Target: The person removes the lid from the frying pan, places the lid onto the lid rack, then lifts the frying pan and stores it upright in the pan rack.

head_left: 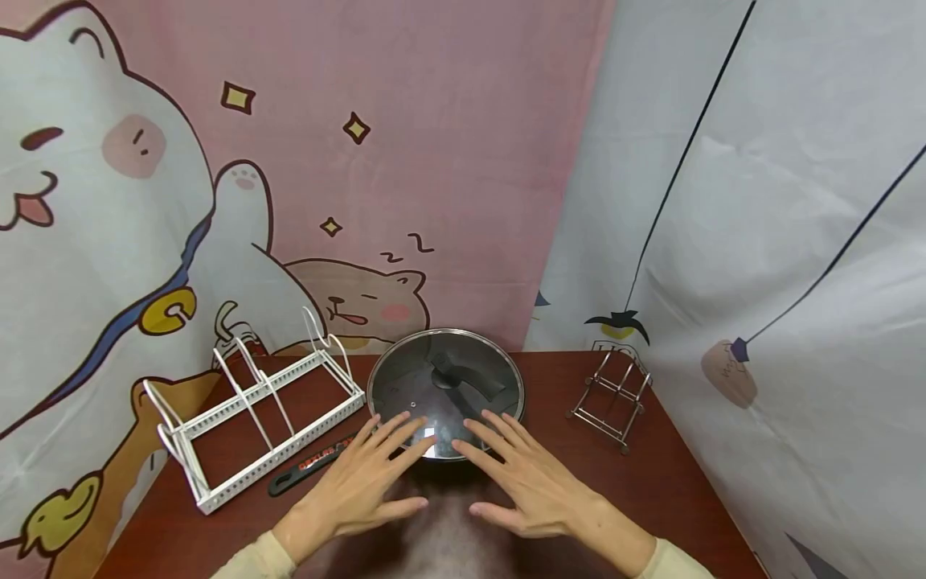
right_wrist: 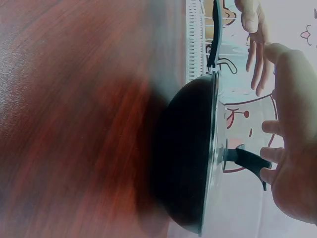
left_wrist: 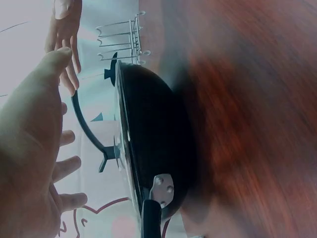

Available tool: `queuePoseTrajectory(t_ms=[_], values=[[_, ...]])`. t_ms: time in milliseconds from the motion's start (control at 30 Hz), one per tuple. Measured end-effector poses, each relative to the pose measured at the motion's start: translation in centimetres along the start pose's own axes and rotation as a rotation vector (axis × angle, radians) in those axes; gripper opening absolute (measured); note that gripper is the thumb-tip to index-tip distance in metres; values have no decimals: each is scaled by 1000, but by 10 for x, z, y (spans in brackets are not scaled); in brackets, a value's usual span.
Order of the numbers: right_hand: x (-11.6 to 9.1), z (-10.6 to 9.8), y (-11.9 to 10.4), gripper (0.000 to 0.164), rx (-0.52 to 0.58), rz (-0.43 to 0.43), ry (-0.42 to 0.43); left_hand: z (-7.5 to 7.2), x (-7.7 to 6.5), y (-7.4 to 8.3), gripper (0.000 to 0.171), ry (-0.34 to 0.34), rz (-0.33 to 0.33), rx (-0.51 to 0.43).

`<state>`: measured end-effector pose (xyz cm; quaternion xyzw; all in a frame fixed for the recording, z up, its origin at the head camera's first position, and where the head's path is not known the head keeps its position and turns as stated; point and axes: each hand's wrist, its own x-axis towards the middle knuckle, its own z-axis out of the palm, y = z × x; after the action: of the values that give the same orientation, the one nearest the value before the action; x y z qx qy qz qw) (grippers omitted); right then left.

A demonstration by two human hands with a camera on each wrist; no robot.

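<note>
The wok (left_wrist: 156, 124) is set on the table (head_left: 694, 498) between the white rack (head_left: 282, 453) and the metal rack (head_left: 616, 389); its glass lid (head_left: 405, 378) is already seated; the left hand (head_left: 372, 478) and right hand (head_left: 531, 482) are held apart, fingers spread, gripping nothing; whether further handling is left cannot be told.

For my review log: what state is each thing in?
Round black pan, upright, covered
Round glass lid with black handle, seated on the pan
White rack with perforated rails and wire loops, standing loops-up
Silver wire rack, standing upright
Person's bare left grip, open, fingers spread, holding nothing
Person's bare right grip, open, fingers spread, holding nothing
</note>
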<state>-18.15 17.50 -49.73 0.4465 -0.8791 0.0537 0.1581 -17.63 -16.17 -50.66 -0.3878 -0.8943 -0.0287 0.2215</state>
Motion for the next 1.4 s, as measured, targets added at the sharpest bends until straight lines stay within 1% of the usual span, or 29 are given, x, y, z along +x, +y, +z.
queuePoseTrajectory(t_ms=[200,333,467,633,833,967,1167,1300,1400], values=[[5,-10,-1,82,-12,-14,-5,-6,-4,-8,86,33,-9,15],[9,-17,-1,86,-8,-25,-2,-10,-7,-15,86,39,-32,27],[13,-25,0,88,-23,-43,31,-12,-12,-21,85,39,-68,35],[19,-31,4,87,-28,-53,71,-13,-21,-29,83,60,-108,38],[26,-35,10,81,-35,-36,93,-12,-32,-36,83,72,-156,29],[31,-36,13,77,-9,-23,101,-11,-38,-41,82,65,-187,28],[39,-35,19,76,34,36,74,-11,-46,-47,82,55,-226,31],[45,-34,24,77,33,81,63,-10,-50,-50,81,45,-251,30],[51,-34,29,77,18,94,68,-9,-51,-52,80,39,-270,23]])
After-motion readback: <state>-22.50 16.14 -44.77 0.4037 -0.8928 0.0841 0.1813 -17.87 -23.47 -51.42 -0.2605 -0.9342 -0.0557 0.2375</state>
